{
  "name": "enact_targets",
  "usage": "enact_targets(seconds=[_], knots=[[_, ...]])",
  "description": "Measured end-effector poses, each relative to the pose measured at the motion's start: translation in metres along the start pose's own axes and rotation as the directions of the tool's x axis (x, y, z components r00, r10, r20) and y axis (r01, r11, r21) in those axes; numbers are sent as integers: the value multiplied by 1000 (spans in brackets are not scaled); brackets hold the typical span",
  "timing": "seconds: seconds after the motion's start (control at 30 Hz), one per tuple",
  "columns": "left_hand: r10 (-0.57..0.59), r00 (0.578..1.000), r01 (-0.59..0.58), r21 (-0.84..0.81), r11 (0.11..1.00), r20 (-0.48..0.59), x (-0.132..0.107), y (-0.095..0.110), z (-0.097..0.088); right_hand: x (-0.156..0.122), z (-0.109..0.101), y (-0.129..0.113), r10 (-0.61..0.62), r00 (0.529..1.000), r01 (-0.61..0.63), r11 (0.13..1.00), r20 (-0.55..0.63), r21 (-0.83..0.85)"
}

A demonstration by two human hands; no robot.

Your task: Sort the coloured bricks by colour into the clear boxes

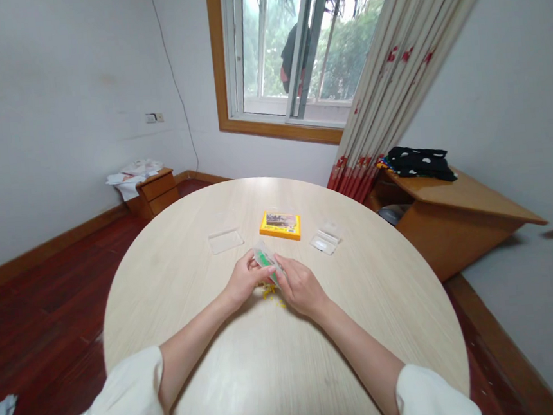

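My left hand [243, 280] and my right hand [301, 288] meet over the middle of a round pale wooden table [223, 373]. Both are closed on a small clear plastic box [265, 259] with green contents, tilted between the fingertips. A few small yellow pieces [269, 292] lie on the table just under the hands. Beyond the hands a yellow flat box [280, 224] rests on the table. A clear lid [226, 240] lies to its left and a small clear plastic tray [325, 239] to its right.
A low wooden nightstand [156, 191] with papers stands in the far left corner. A wooden desk [456, 217] with dark spotted cloth [418, 161] stands at right beside a curtain [391, 75] and window. A scrap of paper [3, 408] lies on the dark red floor.
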State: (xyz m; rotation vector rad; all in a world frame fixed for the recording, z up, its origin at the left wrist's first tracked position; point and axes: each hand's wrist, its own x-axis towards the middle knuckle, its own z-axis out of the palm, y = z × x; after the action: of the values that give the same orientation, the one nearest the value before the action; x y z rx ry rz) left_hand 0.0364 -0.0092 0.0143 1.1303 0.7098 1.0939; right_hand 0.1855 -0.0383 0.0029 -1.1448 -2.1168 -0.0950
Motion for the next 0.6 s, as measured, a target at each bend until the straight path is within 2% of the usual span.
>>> enact_targets(seconds=[0.07, 0.13, 0.33, 0.47, 0.6], knots=[[27, 999, -26, 36, 999, -27, 0, 3, 1, 2, 0, 2, -36, 999, 35, 999, -8, -36], [55, 998, -53, 58, 997, -24, -1, 5, 0, 3, -3, 4, -18, 999, 17, 999, -36, -47], [31, 997, -31, 11, 999, 70, -1, 8, -6, 2, -11, 7, 123, 987, -125, 992, -101, -6], [32, 999, -31, -41, 999, 43, -1, 12, -7, 1, -11, 8, 240, 962, -231, 969, -127, 83], [54, 998, -54, -1, 999, 16, 1, 15, -9, 0, -9, 15, 310, 939, -288, 945, -150, 153]])
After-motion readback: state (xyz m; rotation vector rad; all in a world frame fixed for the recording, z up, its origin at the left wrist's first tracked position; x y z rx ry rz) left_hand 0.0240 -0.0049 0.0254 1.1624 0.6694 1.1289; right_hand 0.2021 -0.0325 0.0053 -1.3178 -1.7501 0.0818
